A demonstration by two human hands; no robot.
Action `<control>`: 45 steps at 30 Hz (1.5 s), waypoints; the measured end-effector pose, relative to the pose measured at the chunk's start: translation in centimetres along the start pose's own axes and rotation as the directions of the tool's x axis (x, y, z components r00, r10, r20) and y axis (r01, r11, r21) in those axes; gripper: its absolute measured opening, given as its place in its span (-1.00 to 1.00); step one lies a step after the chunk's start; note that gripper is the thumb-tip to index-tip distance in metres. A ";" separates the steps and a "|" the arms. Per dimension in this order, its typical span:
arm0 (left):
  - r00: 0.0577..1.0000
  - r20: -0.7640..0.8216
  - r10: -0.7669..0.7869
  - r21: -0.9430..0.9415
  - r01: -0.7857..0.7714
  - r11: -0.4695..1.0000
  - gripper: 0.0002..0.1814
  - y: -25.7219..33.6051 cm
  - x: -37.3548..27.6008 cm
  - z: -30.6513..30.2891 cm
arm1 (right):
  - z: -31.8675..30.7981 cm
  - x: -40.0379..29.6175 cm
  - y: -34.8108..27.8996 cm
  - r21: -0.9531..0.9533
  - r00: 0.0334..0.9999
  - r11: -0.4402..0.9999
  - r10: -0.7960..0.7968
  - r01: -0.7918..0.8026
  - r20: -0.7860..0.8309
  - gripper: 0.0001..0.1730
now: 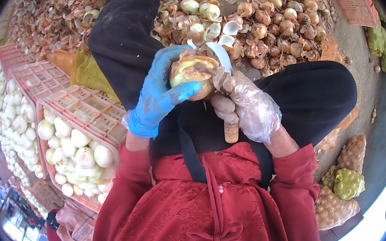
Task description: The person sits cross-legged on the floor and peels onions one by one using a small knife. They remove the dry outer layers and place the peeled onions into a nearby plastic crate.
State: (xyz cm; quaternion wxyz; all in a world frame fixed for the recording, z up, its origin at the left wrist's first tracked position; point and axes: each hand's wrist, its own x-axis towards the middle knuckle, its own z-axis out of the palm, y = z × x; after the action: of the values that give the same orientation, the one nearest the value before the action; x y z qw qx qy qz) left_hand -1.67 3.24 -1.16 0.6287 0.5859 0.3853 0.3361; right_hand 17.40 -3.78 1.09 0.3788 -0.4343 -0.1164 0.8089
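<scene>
My left hand (157,92), in a stained blue glove, holds a partly peeled onion (192,71) above my lap. Brown dry skin still covers some of it, and pale green flesh shows on the side facing up. My right hand (243,99), in a clear plastic glove over a dirty inner one, grips a knife with a short wooden handle (231,133). The curved knife blade (221,55) points up and away from me, beyond the onion. My right fingers are close against the onion's right side; whether the thumb presses on it is hard to tell.
Unpeeled onions (284,27) are heaped ahead. Loose onion skins (60,4) cover the floor at far left. Red plastic crates (84,109) of peeled onions (78,158) stand by my left side. Filled mesh sacks (337,209) lie to the right.
</scene>
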 end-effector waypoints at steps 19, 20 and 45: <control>0.880 -0.338 0.334 0.559 -0.098 0.823 -0.25 1.7 5.7 -1.4 | 2.7 -4.5 -3.1 -0.326 0.927 0.927 -0.275 0.185 -0.256 -0.41; 0.882 -0.318 0.347 0.553 -0.125 0.823 -0.16 2.2 5.3 -1.1 | 2.9 -4.4 -3.4 -0.328 0.921 0.924 -0.288 0.196 -0.261 -0.41; 0.986 0.085 -0.147 -0.165 0.159 0.973 -0.13 2.3 -0.2 0.1 | -0.6 -2.3 -0.5 -0.240 0.955 0.951 -0.238 0.193 -0.179 -0.44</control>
State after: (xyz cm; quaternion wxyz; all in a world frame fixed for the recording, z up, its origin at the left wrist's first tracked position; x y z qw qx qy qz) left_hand -1.64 3.22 1.15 0.7143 0.5102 0.3758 0.2970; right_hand 18.89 -5.20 2.42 0.4249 -0.5393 -0.2124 0.6954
